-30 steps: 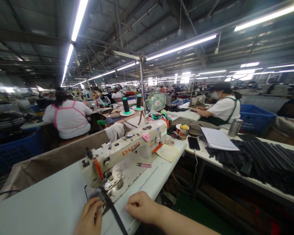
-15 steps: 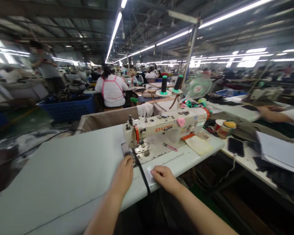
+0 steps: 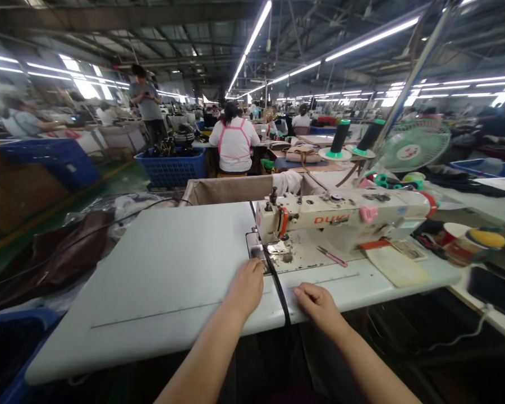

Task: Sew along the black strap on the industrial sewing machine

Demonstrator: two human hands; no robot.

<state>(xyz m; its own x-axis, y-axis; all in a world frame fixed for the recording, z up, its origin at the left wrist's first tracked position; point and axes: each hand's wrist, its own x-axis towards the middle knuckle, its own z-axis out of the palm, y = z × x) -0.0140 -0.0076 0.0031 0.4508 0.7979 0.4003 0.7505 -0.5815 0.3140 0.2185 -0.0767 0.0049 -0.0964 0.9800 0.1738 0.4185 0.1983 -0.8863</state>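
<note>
A long black strap (image 3: 281, 287) runs from under the presser foot of a white sewing machine (image 3: 315, 216), over the table's front edge and down. Just left of the strap, by the machine's needle plate, is my left hand (image 3: 247, 285), its fingers curled together; their tips are partly hidden, and I cannot tell if they touch the strap. On the strap's right side my right hand (image 3: 318, 303) rests low over the tabletop with fingers folded and thumb against them. Whatever may be in that pinch is hidden. Pink-handled thread snips (image 3: 333, 256) lie on the machine bed.
The pale worktable (image 3: 164, 269) spreads to the left. Behind the machine stand black thread cones (image 3: 340, 138) and a green fan (image 3: 410, 147). A yellow cloth (image 3: 398, 266) lies at right, near a phone (image 3: 492, 289). Ahead, a person (image 3: 234, 143) sits facing away; a blue crate (image 3: 172, 168) is nearby.
The view has turned left, so the machine and table appear further right. Both hands stay on either side of the strap, which still lies under the presser foot.
</note>
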